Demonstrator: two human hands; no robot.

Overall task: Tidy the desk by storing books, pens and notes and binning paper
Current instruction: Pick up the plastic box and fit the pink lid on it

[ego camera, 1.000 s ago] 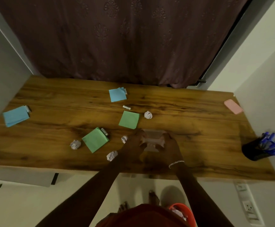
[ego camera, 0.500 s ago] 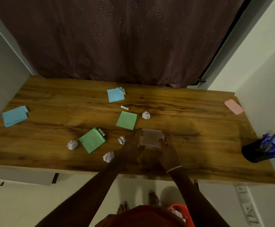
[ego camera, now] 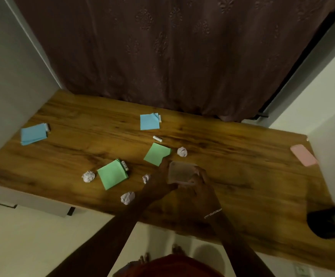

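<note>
Both hands hold a small clear plastic box (ego camera: 181, 172) low over the wooden desk (ego camera: 242, 176): my left hand (ego camera: 159, 181) grips its left side and my right hand (ego camera: 201, 185) its right. Two green note pads (ego camera: 112, 173) (ego camera: 156, 153) lie to the left of the box. Blue note pads rest at the far left (ego camera: 34, 133) and at the back middle (ego camera: 149, 121). Several crumpled paper balls (ego camera: 88, 176) (ego camera: 127, 197) (ego camera: 182, 151) (ego camera: 146, 178) are scattered around the hands.
A black pen cup (ego camera: 326, 222) with blue pens stands at the desk's right end. A pink phone-like slab (ego camera: 303, 154) lies at the back right. A small white cylinder (ego camera: 157, 138) lies mid-desk. A curtain hangs behind; walls close both sides.
The view has tilted and swung, shifting the desk lower in frame. My hands stay on the clear box, which has moved slightly away from me toward the green pad.
</note>
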